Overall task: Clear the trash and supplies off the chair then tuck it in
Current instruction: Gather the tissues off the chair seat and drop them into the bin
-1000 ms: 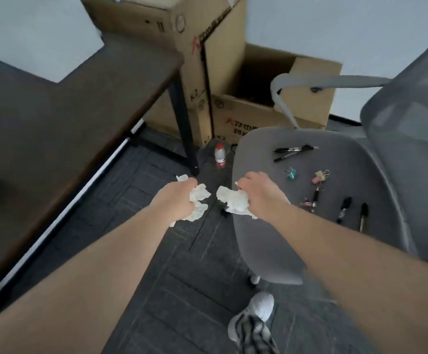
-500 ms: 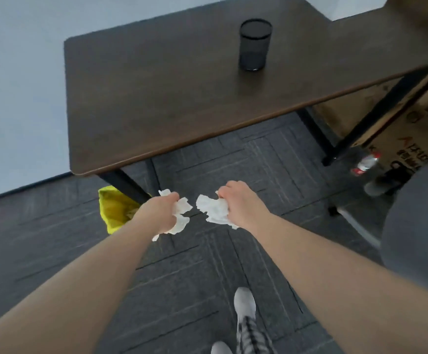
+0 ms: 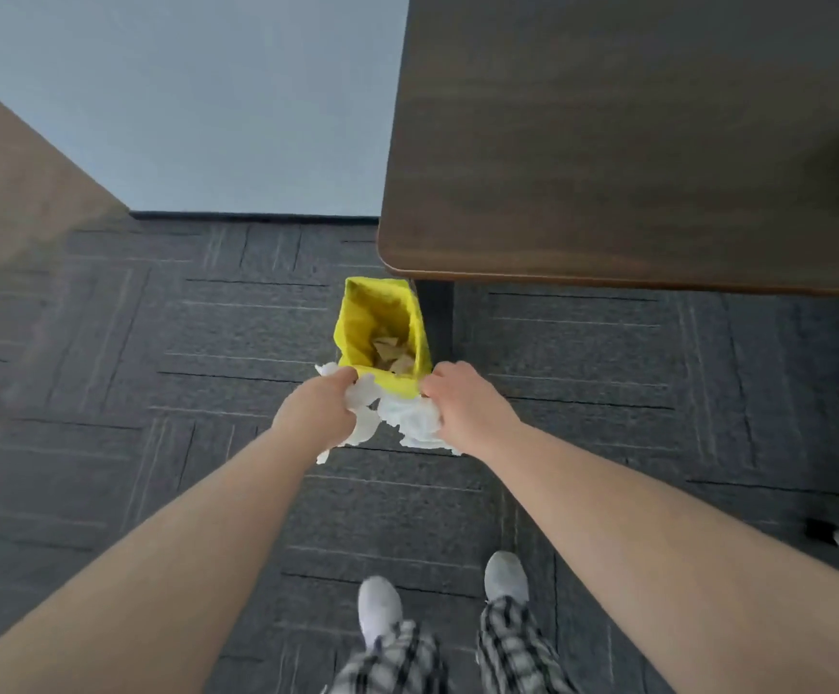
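Dark grey carpet point(image 3: 207, 343) runs to a pale wall, with a brown bench point(image 3: 632, 142) filling the upper right.

Fingers of the left hand point(image 3: 319, 410) are curled tight round a crumpled white tissue point(image 3: 363, 423), bits of it poking out above and trailing below the fist. Fingers of the right hand point(image 3: 465, 408) are closed on a second tissue wad point(image 3: 415, 425), which bulges out toward the other one; the two wads nearly touch between the fists.

Both hands are held just at the near rim of a yellow bin point(image 3: 372, 313) that stands on the carpet beside the bench leg point(image 3: 435, 318). Its mouth is open, and some crumpled tan scraps point(image 3: 392, 355) lie at the bottom. The tissues sit at the rim's near edge, not inside.

Bare forearms reach out from below. Beneath them, two white shoes point(image 3: 379, 608) and checked trouser legs point(image 3: 512, 648) stand on the carpet. A blurred tan surface point(image 3: 16, 192) cuts across the left side; I cannot tell what it is.
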Demonstrator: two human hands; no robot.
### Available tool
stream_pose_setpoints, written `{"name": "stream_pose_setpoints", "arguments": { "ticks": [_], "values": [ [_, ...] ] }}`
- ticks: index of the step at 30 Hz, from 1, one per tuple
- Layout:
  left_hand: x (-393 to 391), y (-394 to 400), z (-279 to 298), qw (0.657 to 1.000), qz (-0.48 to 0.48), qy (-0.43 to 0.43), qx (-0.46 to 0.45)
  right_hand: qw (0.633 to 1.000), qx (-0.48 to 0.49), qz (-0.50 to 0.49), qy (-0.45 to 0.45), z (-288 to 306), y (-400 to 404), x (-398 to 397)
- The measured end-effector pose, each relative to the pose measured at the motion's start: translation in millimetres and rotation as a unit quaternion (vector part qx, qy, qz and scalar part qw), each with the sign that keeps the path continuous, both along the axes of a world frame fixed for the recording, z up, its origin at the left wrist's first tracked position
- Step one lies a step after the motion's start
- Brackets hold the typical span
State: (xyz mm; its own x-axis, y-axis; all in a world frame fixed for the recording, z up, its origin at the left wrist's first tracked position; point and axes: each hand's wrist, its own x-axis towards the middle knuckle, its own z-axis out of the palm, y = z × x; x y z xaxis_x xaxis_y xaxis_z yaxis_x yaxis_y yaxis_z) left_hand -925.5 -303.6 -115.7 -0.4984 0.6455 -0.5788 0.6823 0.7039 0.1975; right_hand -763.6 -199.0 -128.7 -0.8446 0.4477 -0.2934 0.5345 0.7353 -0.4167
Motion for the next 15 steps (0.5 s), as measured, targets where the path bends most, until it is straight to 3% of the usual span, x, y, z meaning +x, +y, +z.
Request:
{"name": "stream_pose_setpoints", "arguments": {
  "ticks": [7,15],
  "values": [
    [-70,17,-66,0.999,-0.024,-0.021,0.020,0.999,-0.009,0.009,-0.049,-55,0,-79],
    [-148,76,-149,0.993,-0.103,-0.062,0.016,0.992,-0.010,-0.088,-0.091,-136,34,-170]
  ]
}}
